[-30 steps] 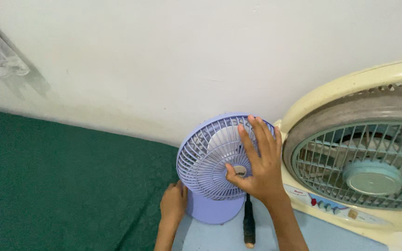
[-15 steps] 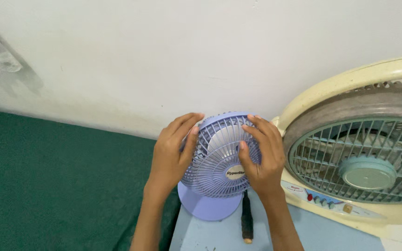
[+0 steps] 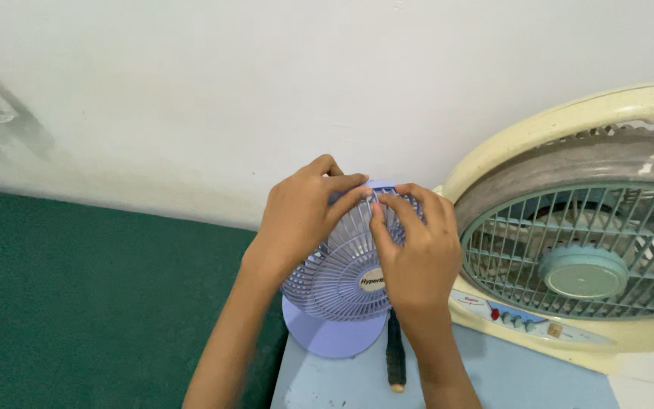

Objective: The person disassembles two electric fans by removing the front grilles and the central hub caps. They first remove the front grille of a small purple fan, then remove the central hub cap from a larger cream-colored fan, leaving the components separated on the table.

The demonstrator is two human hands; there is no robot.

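Lavender desk fan (image 3: 338, 280) on pale blue table (image 3: 493, 379) by white wall (image 3: 266, 91), left hand (image 3: 300, 216) and right hand (image 3: 418, 257) pinching its grille top.

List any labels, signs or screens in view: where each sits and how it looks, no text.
Hub badge: centre of the small lilac fan's grille, oval, pale with dark lettering, partly covered by the right hand.
Control panel strip: lower front of the big cream box fan, long pale band with a small printed mark at its left end, one red knob, several grey-green buttons.
No screens or packages.

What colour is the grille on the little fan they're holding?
Pale lilac-purple; the small fan's grille shows it best in the head view.
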